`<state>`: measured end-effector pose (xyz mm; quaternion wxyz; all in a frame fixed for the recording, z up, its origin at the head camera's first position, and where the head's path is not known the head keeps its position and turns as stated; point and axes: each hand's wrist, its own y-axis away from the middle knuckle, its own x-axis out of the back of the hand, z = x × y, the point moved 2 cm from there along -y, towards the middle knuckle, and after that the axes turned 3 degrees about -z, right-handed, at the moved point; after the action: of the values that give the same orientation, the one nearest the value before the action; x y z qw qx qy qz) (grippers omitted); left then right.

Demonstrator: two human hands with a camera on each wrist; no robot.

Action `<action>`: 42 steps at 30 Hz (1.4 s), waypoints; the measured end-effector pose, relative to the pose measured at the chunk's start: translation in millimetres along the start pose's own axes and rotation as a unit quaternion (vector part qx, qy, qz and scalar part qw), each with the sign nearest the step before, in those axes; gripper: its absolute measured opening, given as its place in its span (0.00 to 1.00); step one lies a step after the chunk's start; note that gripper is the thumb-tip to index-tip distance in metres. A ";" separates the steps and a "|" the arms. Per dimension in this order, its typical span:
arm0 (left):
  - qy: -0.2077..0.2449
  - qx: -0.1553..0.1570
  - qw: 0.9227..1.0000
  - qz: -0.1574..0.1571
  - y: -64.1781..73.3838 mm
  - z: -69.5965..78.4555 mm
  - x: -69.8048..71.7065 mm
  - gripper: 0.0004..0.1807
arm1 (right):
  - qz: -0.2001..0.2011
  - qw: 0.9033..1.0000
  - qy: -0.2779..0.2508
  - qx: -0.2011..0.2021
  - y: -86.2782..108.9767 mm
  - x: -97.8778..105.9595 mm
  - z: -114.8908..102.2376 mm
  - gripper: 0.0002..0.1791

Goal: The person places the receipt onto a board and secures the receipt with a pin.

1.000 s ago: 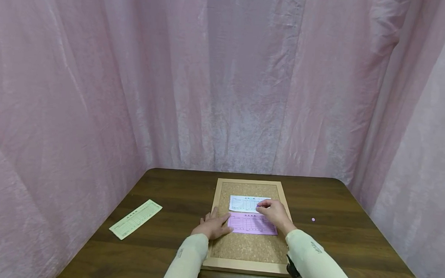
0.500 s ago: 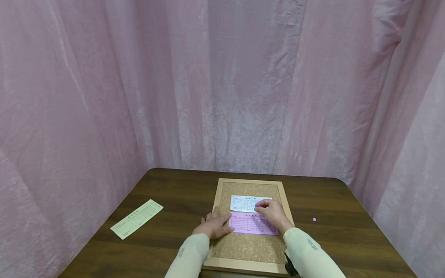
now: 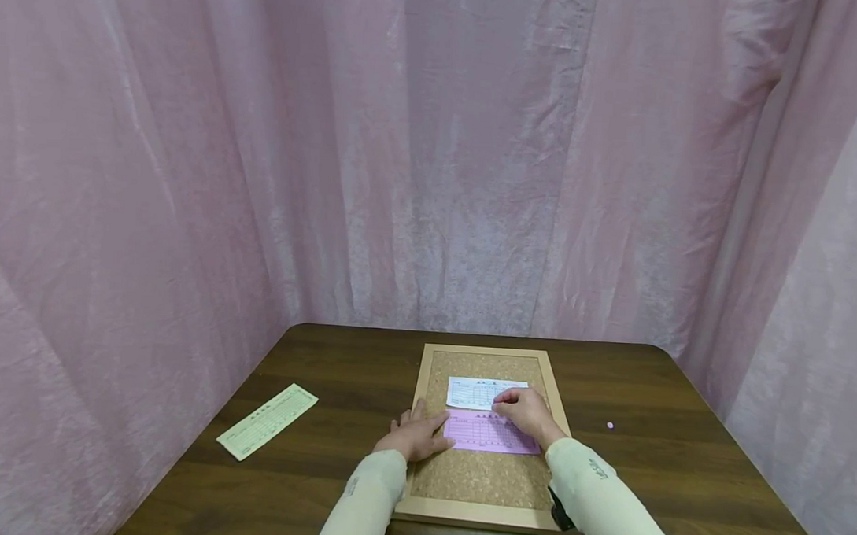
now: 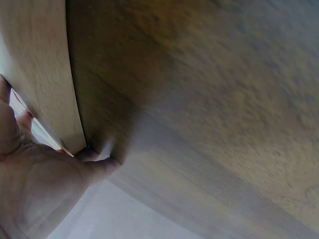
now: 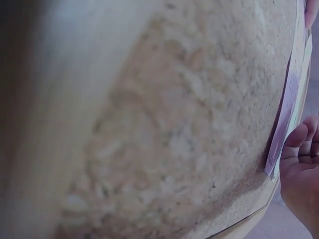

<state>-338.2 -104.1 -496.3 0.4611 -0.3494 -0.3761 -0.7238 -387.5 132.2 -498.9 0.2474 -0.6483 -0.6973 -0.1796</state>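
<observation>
Hand L (image 3: 414,438) spread on board (image 3: 481,478) edge; hand R (image 3: 526,413) pinching pin (image 3: 494,404) nr wht slip (image 3: 470,392) edge.

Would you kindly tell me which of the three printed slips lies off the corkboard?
The pale yellow-green slip: it lies slanted on the wooden table left of the corkboard, while the white slip and the pink slip lie on the board.

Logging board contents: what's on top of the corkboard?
A white form and, closer in, a pink form lie on the corkboard; the left hand touches its frame. The right hand covers part of both forms; anything beneath hands or forms is hidden.
</observation>
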 end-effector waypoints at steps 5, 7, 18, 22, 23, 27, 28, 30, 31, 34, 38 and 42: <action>-0.004 -0.001 1.000 0.000 0.0 0.7 -0.2 0.33 | -0.011 1.000 0.008 -0.010 -0.4 -0.4 2.3 0.02; -0.005 -0.002 1.000 0.001 0.0 1.0 -0.4 0.33 | -0.012 1.000 0.010 -0.013 -0.7 -0.4 3.2 0.02; -0.004 0.003 1.000 0.002 1.4 2.7 0.7 0.33 | -0.018 1.000 0.013 -0.021 -2.5 -0.3 8.2 0.02; -0.005 0.003 1.000 0.001 2.2 3.3 1.0 0.33 | -0.022 0.999 0.023 -0.023 -1.7 -0.7 7.9 0.02; -0.005 0.003 1.000 0.001 2.3 3.4 1.0 0.33 | -0.022 0.999 0.029 -0.019 -1.6 -0.7 7.6 0.02; -0.002 0.002 1.000 0.001 3.1 4.2 1.1 0.32 | -0.023 0.999 0.043 -0.013 -1.0 -1.0 6.4 0.02; -0.003 0.001 1.000 0.001 3.3 4.3 1.2 0.32 | -0.024 0.999 0.046 -0.013 -1.0 -1.2 6.2 0.02; -0.004 0.000 1.000 0.002 3.7 4.6 1.4 0.32 | -0.027 0.998 0.049 -0.015 -0.6 -1.5 6.1 0.02; -0.006 0.000 1.000 0.002 3.8 4.7 1.4 0.32 | -0.029 0.998 0.050 -0.016 -0.6 -1.7 6.1 0.03; -0.006 -0.001 1.000 0.003 4.5 5.4 2.1 0.32 | -0.033 0.998 0.049 -0.024 -0.9 -2.5 6.1 0.02; -0.003 0.001 1.000 0.002 5.7 6.0 2.4 0.32 | -0.034 0.998 0.051 -0.030 -0.7 -3.0 5.4 0.02; 0.001 0.002 1.000 0.002 5.5 5.0 1.8 0.32 | -0.036 0.998 0.050 -0.035 0.6 -2.6 3.6 0.02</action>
<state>-332.9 -102.0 -491.2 0.4640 -0.3485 -0.3762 -0.7223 -387.2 132.2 -503.5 0.2525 -0.6216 -0.7001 -0.2443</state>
